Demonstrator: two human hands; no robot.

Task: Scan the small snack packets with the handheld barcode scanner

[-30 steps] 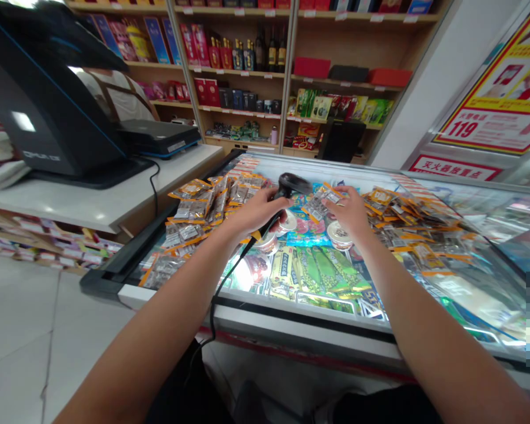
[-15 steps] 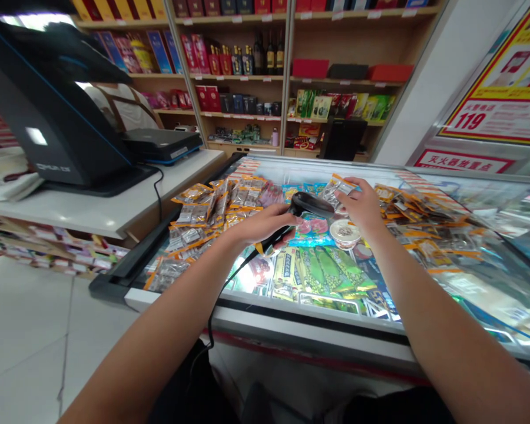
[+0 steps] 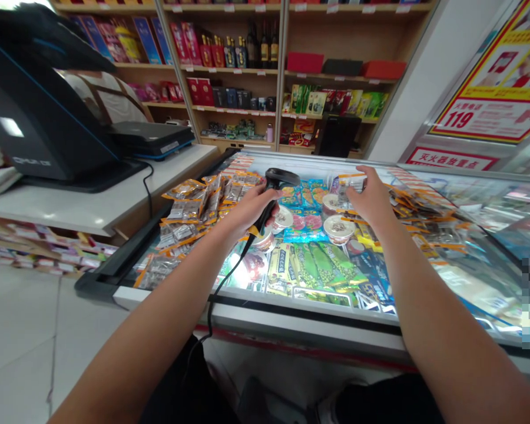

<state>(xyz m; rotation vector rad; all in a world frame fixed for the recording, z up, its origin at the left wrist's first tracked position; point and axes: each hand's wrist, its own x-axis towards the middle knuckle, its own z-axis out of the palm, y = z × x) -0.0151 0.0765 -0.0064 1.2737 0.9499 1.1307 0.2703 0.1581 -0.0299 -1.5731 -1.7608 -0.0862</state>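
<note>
My left hand (image 3: 259,207) is wrapped round the handle of a black barcode scanner (image 3: 281,175), whose head points right above the glass freezer top. Its black cable (image 3: 229,275) hangs down over the front edge. With my right hand (image 3: 368,197) I grip a small clear snack packet with an orange edge (image 3: 350,184) by its right side, apart from the scanner. To the left on the glass lies a pile of similar orange-edged packets (image 3: 188,209). A second heap of packets (image 3: 424,221) lies to the right of my right hand.
Under the glass of the chest freezer (image 3: 300,315) lie green ice-cream packs (image 3: 327,265), round tubs (image 3: 339,228) and blue packs. A counter (image 3: 92,194) at left carries a dark scale machine (image 3: 57,112). Behind stand stocked shelves (image 3: 236,70); a person's white clothing (image 3: 115,97) shows beyond the scale.
The scanner has moved left and tilted up, away from the packet. My right hand has shifted slightly right with the packet, which now faces me more squarely. The camera view has shifted a little.
</note>
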